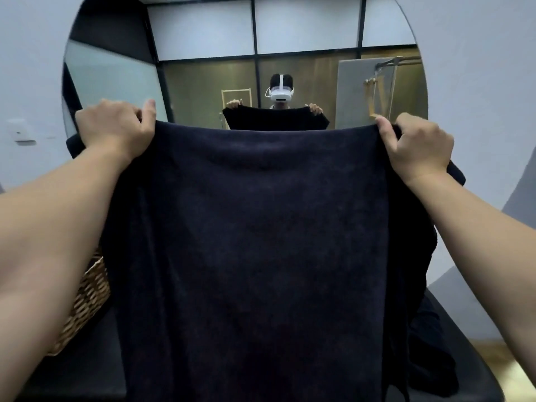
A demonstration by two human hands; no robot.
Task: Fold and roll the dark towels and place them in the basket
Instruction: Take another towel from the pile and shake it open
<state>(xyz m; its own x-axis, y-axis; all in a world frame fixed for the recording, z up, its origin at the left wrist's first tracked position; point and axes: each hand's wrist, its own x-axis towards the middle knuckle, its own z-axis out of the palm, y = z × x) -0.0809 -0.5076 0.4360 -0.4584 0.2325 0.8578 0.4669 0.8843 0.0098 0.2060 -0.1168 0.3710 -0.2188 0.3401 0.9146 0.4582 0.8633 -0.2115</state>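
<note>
Facing us is a round mirror (pixel 203 53) on a pale wall, and below it a dark counter (pixel 72 372). We are holding one dark towel (pixel 255 242) up in front of us, spread wide and hanging down, our left hand (pixel 116 129) gripping its upper left corner and our right hand (pixel 417 149) gripping the upper right corner. We are judging this as an early stage: this towel is showing no fold or roll yet. We are seeing the wicker basket (pixel 87 300) at lower left, mostly hidden, so we cannot tell what it is holding.

basket (pixel 87 300) mostly hidden, towel (pixel 255 256) bottom cropped
</note>
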